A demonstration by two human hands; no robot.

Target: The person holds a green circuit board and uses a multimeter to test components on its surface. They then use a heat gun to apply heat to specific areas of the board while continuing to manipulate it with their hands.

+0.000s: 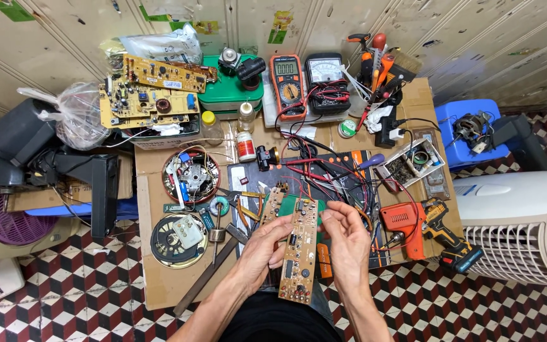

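Both hands hold a long circuit board (300, 250); pliers (243, 204), seemingly, lie nearby.

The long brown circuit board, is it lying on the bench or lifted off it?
Lifted: the circuit board is held above the bench by the left hand and right hand.

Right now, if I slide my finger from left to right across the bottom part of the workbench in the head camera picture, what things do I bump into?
Round black disc with a metal plate → left hand → long brown circuit board → right hand → orange soldering gun → yellow and black cordless drill.
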